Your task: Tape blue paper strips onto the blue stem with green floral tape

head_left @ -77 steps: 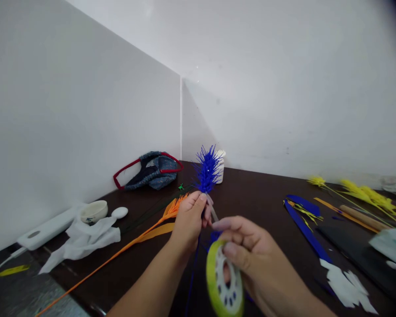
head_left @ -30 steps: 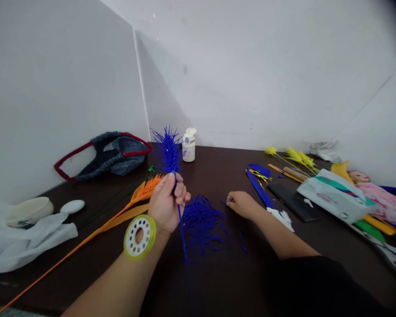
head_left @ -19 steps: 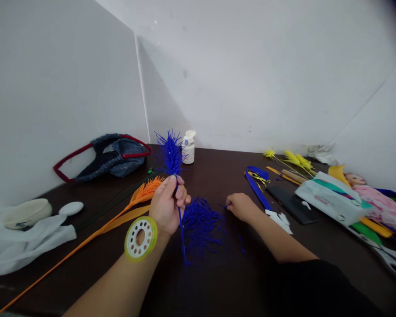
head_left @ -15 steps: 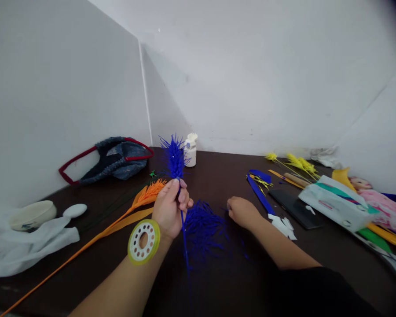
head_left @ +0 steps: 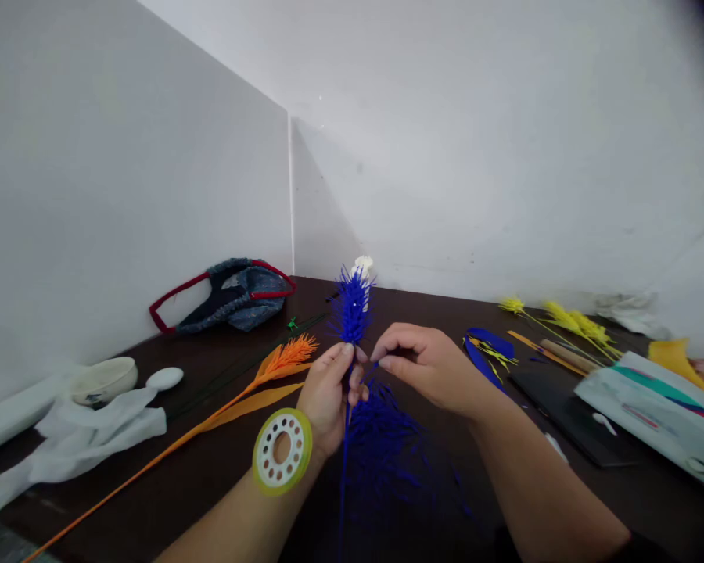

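Observation:
Upright in my left hand [head_left: 332, 391] is a blue artificial wheat ear [head_left: 352, 309], gripped by thumb and fingers just below its bristly head. Its thin stem runs down past my palm. A roll of yellow tape [head_left: 264, 453] with a white core rests around my left wrist. Close to the right of the ear, my right hand [head_left: 425, 363] pinches a small blue piece [head_left: 375, 364] between thumb and forefinger. Below both hands lies a loose pile of blue bristly pieces [head_left: 387, 438], partly hidden by my left hand.
An orange wheat stalk [head_left: 193, 430] lies to the left, near a bowl [head_left: 106, 379] and white tissue [head_left: 105, 438]. A denim bag [head_left: 240, 293] and white bottle [head_left: 364, 266] stand behind. On the right are yellow stalks [head_left: 575, 320], a black phone-like slab [head_left: 569, 418] and a white packet [head_left: 651, 414].
My right hand has come up from the table beside the blue pile to the wheat ear, with a small blue piece in its fingertips. The camera view has shifted left.

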Available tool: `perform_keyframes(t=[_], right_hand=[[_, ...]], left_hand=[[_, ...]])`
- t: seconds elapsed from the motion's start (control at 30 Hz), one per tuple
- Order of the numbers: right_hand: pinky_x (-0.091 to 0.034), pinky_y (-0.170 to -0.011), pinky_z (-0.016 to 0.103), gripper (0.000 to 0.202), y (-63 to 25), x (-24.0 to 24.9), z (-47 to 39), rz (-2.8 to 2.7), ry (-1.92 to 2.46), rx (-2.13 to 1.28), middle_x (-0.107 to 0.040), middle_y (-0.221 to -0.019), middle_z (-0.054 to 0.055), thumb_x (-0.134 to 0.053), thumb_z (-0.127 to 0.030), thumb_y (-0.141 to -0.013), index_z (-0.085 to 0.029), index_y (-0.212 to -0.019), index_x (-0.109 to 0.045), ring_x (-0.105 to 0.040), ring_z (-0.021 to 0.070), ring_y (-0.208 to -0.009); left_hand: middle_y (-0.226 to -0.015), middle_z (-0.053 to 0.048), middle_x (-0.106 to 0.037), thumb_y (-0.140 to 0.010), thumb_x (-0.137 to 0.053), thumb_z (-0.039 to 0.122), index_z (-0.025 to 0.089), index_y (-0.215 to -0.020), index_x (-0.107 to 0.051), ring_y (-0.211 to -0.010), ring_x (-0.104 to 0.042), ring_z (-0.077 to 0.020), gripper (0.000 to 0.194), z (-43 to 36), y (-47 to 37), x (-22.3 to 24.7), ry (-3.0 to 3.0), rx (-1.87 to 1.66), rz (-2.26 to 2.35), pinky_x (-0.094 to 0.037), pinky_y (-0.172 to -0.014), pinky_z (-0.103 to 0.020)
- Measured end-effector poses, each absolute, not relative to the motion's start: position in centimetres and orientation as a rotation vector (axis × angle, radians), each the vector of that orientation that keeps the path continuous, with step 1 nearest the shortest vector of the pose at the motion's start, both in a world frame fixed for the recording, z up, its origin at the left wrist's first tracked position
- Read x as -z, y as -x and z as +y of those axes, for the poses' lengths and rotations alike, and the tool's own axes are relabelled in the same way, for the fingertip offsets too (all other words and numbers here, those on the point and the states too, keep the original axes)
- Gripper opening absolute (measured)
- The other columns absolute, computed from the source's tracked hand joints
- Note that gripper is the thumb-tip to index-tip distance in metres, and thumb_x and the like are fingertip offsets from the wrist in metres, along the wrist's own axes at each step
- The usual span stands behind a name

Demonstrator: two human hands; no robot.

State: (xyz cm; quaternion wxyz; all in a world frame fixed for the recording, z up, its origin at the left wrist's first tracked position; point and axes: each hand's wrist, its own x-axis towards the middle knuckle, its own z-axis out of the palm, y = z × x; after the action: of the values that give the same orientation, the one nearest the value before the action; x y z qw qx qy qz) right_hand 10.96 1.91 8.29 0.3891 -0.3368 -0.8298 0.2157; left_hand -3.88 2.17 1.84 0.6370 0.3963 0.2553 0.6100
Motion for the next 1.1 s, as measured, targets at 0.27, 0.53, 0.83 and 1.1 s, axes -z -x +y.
perform_keyframes(t=[0.27, 0.53, 0.83, 1.1], right_hand=[[-0.044, -0.067, 0.024, 0.015, -9.6, -7.2, 3.1, -2.072, 0.856, -0.242, -0.064, -0.073, 0.000, -0.056, -0.007, -0.074, -0.018, -0.074, -0.066, -0.058, 0.0115, -0.071], [-0.043, -0.061, 0.023, 0.012, -9.0, -6.7, 3.0, -1.936, 0.931, -0.217, -0.063, -0.071, -0.001, -0.058, -0.009, -0.073, -0.019, -0.074, -0.065, -0.057, 0.0106, -0.065], [-0.042, -0.060, 0.025, 0.011, -8.5, -6.4, 2.9, -1.900, 0.927, -0.186, -0.061, -0.069, -0.001, -0.058, -0.009, -0.071, -0.019, -0.071, -0.062, -0.055, 0.0119, -0.064], [-0.043, -0.061, 0.028, 0.012, -8.3, -3.1, 3.5, -1.237, 0.899, -0.832, -0.057, -0.066, -0.002, -0.064, -0.027, -0.072, -0.019, -0.075, -0.055, -0.054, 0.0129, -0.060]], left_hand=[[-0.044, 0.007, -0.043, -0.084, -0.051, 0.033, 0.015, -0.071, -0.054, -0.032, -0.030, -0.0021, 0.023, 2.3, 3.9, -1.5, -0.960, -1.321, 0.584, -0.033, -0.042, -0.019], [-0.045, 0.007, -0.046, -0.085, -0.050, 0.034, 0.015, -0.075, -0.054, -0.032, -0.031, -0.0020, 0.022, 2.2, 3.8, -1.5, -1.009, -1.321, 0.585, -0.032, -0.041, -0.019], [-0.049, 0.006, -0.050, -0.086, -0.047, 0.035, 0.015, -0.070, -0.049, -0.032, -0.031, -0.0022, 0.025, 2.2, 3.7, -1.6, -1.108, -1.320, 0.607, -0.026, -0.039, -0.019], [-0.045, 0.006, -0.045, -0.086, -0.040, 0.036, 0.019, -0.061, -0.043, -0.039, -0.038, -0.0079, 0.030, 2.4, 5.5, -2.4, -1.639, -1.358, 1.184, -0.029, -0.043, -0.022]])
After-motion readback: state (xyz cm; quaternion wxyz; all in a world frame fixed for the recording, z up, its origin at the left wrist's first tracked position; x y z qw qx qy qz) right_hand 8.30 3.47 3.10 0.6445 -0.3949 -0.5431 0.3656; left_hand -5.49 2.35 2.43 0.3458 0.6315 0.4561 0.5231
